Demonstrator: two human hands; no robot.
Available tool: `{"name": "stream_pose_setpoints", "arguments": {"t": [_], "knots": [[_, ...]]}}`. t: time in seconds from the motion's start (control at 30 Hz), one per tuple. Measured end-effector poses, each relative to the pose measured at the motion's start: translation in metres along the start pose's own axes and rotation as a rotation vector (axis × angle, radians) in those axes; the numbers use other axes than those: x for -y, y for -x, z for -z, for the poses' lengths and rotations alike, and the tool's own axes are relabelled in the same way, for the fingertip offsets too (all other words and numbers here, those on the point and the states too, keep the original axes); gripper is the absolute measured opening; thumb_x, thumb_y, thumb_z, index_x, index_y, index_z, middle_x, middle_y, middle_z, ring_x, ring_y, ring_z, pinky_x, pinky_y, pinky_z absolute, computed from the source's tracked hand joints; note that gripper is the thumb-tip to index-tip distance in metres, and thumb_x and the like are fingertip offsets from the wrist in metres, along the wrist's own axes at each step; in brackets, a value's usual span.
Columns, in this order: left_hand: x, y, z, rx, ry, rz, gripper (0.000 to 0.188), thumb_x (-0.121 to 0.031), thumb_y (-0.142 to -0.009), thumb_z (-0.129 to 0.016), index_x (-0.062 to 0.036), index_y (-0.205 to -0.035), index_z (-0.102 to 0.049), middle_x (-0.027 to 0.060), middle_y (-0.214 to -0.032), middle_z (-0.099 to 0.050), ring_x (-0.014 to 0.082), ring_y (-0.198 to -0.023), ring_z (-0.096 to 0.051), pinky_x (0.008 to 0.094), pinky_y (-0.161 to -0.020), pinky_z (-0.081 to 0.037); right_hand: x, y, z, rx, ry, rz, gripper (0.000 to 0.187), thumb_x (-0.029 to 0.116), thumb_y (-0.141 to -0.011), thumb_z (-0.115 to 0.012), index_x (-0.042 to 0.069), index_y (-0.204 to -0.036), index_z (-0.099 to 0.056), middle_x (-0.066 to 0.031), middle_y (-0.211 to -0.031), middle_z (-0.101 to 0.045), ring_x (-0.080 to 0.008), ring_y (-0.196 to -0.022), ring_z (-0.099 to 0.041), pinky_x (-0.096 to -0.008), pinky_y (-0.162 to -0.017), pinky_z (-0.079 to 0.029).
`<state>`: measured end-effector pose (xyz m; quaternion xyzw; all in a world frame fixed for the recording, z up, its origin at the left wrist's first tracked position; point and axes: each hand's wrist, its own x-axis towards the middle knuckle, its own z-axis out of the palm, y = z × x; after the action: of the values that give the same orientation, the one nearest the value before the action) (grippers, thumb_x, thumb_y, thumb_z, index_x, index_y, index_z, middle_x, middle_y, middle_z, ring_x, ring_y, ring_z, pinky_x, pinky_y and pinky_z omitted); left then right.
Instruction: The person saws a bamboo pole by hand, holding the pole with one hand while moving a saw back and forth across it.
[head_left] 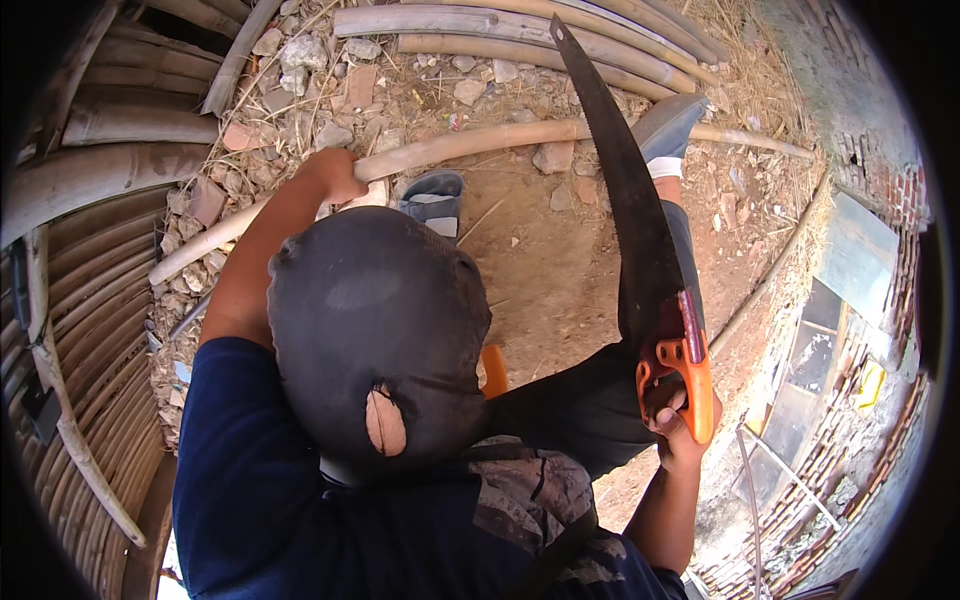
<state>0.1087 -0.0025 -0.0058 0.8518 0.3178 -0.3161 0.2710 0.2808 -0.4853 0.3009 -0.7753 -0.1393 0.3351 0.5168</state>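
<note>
My right hand (680,420) is wrapped round the orange grip of a handsaw (635,210), blade pointing up and away with its teeth to the left. In the view its dark blade crosses a long bamboo pole (460,147); I cannot tell whether they touch. At the left, my left hand (335,178) is closed over the same pole, which lies across the ground in front of me. My right foot (668,128) is at the pole beside the blade, and my left foot, in a grey sandal (433,195), is on the near side. A dark cap (375,320) hides the middle.
More bamboo poles (530,30) lie at the far side. Stones and broken brick (300,60) cover the ground on the left, beside a bamboo-slat structure (100,290). On the right stand a brick wall (905,170) and leaning panels (858,250). Something orange (494,371) shows partly beside the cap.
</note>
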Motion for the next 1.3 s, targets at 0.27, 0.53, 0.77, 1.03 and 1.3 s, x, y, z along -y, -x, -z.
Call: {"name": "stream_pose_setpoints", "arguments": {"t": [0.27, 0.53, 0.77, 1.03, 1.3], "knots": [[0.002, -0.007, 0.016, 0.212, 0.394, 0.066, 0.063, -0.038, -0.066, -0.085, 0.0006, -0.114, -0.075, 0.0178, -0.101, -0.077, 0.0261, -0.088, -0.077, 0.0388, -0.080, -0.060, 0.000, 0.018, -0.007, -0.026, 0.009, -0.071, 0.025, 0.017, -0.085, -0.078, 0.002, -0.085, -0.058, -0.0037, -0.070, -0.061, -0.0124, -0.062, -0.057, -0.0258, -0.059, -0.045], [-0.022, 0.023, 0.004, -0.158, 0.044, 0.100, 0.049, -0.035, -0.073, -0.077, -0.0066, -0.113, -0.076, 0.0202, -0.103, -0.076, 0.0335, -0.100, -0.075, 0.0423, -0.091, -0.058, -0.004, 0.030, -0.016, -0.008, 0.015, -0.094, 0.020, 0.007, -0.080, -0.076, 0.003, -0.086, -0.058, -0.0040, -0.073, -0.061, -0.0114, -0.061, -0.058, -0.0254, -0.059, -0.046], [-0.033, 0.036, -0.020, -0.420, -0.030, 0.207, 0.039, -0.034, -0.080, -0.079, -0.0118, -0.111, -0.072, 0.0137, -0.098, -0.077, 0.0334, -0.097, -0.075, 0.0450, -0.088, -0.058, -0.026, 0.022, -0.021, -0.024, 0.073, -0.074, 0.028, 0.008, -0.079, -0.079, -0.002, -0.098, -0.060, -0.0041, -0.075, -0.060, -0.0124, -0.058, -0.058, -0.0248, -0.054, -0.048], [-0.041, 0.040, -0.026, -0.438, -0.078, 0.239, 0.034, -0.029, -0.083, -0.074, -0.0091, -0.111, -0.069, 0.0142, -0.104, -0.076, 0.0308, -0.101, -0.075, 0.0437, -0.089, -0.058, -0.021, 0.006, -0.020, 0.008, 0.121, -0.152, 0.023, 0.004, -0.073, -0.074, 0.001, -0.091, -0.060, -0.0026, -0.076, -0.061, -0.0125, -0.067, -0.058, -0.0260, -0.066, -0.048], [-0.049, 0.041, -0.020, -0.391, -0.088, 0.256, 0.032, -0.025, -0.086, -0.070, -0.0088, -0.114, -0.069, 0.0160, -0.106, -0.076, 0.0317, -0.103, -0.075, 0.0447, -0.091, -0.059, -0.037, -0.007, -0.011, 0.116, 0.218, -0.145, 0.022, 0.005, -0.072, -0.075, 0.004, -0.087, -0.060, -0.0031, -0.077, -0.062, -0.0155, -0.067, -0.058, -0.0282, -0.069, -0.049]]}}
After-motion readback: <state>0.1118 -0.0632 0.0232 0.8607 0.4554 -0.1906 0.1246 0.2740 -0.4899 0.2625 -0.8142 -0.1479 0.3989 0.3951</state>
